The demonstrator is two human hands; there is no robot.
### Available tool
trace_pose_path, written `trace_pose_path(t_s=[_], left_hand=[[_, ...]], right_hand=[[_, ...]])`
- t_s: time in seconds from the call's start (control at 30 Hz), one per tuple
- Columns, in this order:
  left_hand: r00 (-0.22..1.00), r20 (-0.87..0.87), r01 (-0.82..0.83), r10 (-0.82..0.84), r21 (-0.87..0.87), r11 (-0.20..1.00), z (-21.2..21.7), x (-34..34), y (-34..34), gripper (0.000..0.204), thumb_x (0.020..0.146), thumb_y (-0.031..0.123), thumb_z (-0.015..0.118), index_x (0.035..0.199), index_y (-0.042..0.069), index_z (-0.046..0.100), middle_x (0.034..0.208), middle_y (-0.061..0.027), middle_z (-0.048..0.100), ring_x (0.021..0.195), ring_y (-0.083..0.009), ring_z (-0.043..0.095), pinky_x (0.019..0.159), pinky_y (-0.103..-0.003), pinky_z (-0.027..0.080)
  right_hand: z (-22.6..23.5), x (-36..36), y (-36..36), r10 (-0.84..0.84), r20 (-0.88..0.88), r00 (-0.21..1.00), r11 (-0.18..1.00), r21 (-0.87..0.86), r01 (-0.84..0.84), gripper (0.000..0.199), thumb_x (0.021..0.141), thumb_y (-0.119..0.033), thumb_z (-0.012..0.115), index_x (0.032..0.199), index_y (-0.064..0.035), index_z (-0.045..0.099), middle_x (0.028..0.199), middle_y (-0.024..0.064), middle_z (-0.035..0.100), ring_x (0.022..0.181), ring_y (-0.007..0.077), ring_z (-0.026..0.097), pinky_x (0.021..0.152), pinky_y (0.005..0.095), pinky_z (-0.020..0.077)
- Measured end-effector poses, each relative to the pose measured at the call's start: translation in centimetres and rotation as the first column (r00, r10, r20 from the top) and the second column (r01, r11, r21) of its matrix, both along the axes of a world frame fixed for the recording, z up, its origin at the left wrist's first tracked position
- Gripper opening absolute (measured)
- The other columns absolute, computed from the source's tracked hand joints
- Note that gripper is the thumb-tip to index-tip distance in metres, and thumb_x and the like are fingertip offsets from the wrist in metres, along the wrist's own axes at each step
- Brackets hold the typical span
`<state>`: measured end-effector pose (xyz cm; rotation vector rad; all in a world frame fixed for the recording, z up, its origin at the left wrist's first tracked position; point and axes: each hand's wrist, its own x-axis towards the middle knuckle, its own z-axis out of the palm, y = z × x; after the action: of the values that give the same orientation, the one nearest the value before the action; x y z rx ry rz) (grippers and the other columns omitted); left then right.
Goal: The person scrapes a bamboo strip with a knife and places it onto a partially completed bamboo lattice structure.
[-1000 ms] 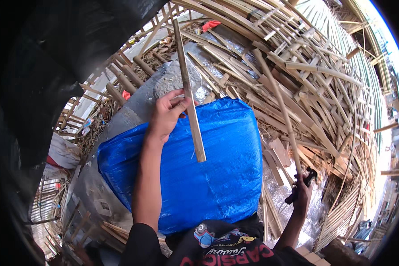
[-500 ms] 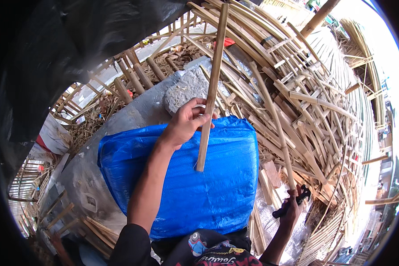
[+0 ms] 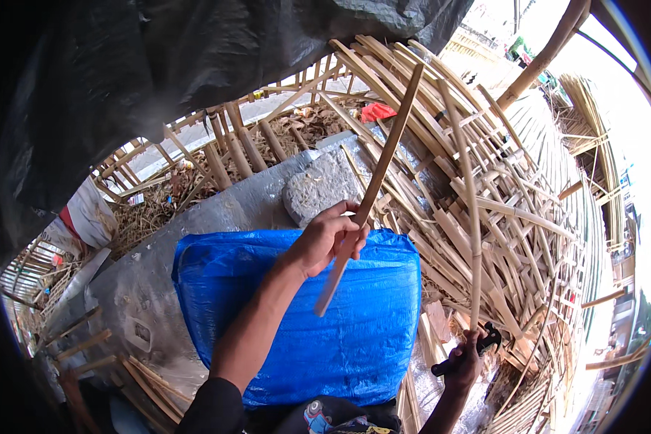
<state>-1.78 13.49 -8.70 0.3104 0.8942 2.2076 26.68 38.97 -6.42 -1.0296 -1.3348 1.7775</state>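
My left hand (image 3: 333, 239) is closed on a flat bamboo slat (image 3: 383, 163), pinched between thumb and fingers and tilted, its lower end over a blue plastic-wrapped bundle (image 3: 340, 340). At the lower right, my right hand (image 3: 463, 358) is wrapped round a black tool that looks like a claw hammer (image 3: 490, 337). The same hand also holds the lower end of a long, slightly bent bamboo stick (image 3: 472, 217), which rises past the bamboo pile. My palm hides part of the tool's handle.
A large heap of split bamboo (image 3: 513, 239) spreads over the right side. Beyond the blue bundle, a rough grey stone block (image 3: 322, 186) sits on a grey slab (image 3: 246, 206). Black sheeting (image 3: 195, 65) hangs overhead. More bamboo pieces (image 3: 148, 390) lie at lower left.
The slat in my left hand has swung, its top going right and down. My right hand has risen slightly with the stick and tool. The view has shifted.
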Motion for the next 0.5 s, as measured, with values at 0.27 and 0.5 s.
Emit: trace_pose_path(t_s=[0.27, 0.5], left_hand=[[0.988, 0.137, 0.071, -0.072, 0.007, 0.997, 1.4, 1.0, 0.5, 0.054, 0.097, 0.065, 0.039, 0.071, 0.018, 0.035, 0.048, 0.0065, 0.024, 0.036, -0.0045, 0.022, 0.029, -0.02, 0.02], [0.968, 0.121, 0.209, -0.219, 0.096, 0.973, 2.3, 1.6, 0.0, 0.059, 0.098, 0.067, 0.03, 0.068, 0.017, 0.036, 0.046, 0.0071, 0.022, 0.036, -0.0044, 0.019, 0.029, -0.021, 0.014]], right_hand=[[0.3, -0.2, -1.5, 0.061, 0.18, 0.982, 0.975, 0.2, -0.098, 0.029, 0.096, -0.031, 0.065, 0.096, -0.0029, 0.059, 0.053, -0.0034, 0.043, 0.042, 0.0059, 0.042, 0.039, 0.0208, 0.0308], [-0.3, 0.2, -1.1, 0.043, 0.145, 0.988, 0.973, 0.219, -0.075, 0.029, 0.096, -0.029, 0.065, 0.097, 0.0, 0.059, 0.052, -0.0034, 0.044, 0.04, 0.0053, 0.041, 0.038, 0.0211, 0.0289]])
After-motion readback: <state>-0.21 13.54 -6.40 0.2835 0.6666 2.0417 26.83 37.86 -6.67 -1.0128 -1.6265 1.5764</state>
